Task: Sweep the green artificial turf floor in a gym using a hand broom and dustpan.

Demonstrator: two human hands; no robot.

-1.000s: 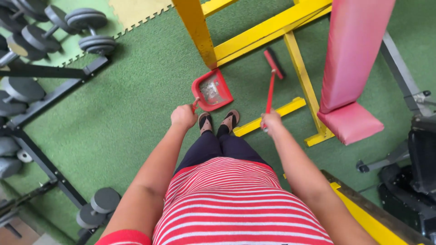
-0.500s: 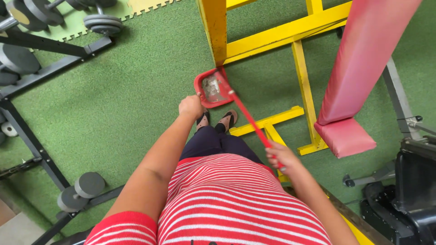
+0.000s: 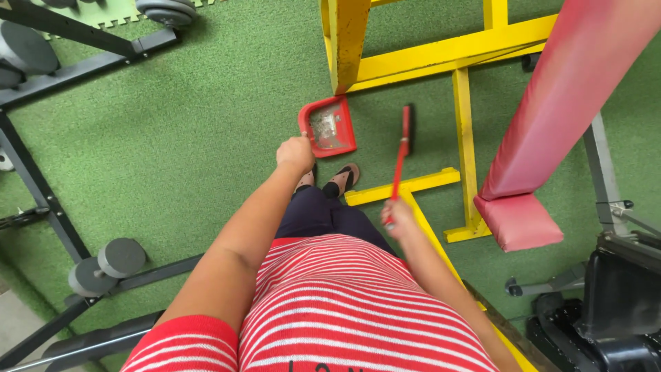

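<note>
— While the camera looked straight down over the striped red shirt, what did each hand have?

— Nearest in, the right hand was closed round the top of a red broom handle. That grip was wrapped fully about the handle, nothing else in it. The handle ran away from the body at a slight slant, so the dark broom head sat on the green turf floor, just right of the dustpan and apart from it.

— And the left?

— The left hand was a little farther out, fist shut on the short stem of the red dustpan. I judged the pan was held low, its mouth facing the broom side, so that sweepings could be pushed in; some pale litter already lay in its tray. Whether its lip touched the turf I could not tell.

— Where were the feet?

— Two sandalled feet stood just behind the pan, between the two hands.

— Beyond that?

— A yellow steel frame crossed the floor past the pan, one upright right above it. A pink padded bench slanted down at the right, well apart. To the left stood a dark rack with grey dumbbells on it.
</note>
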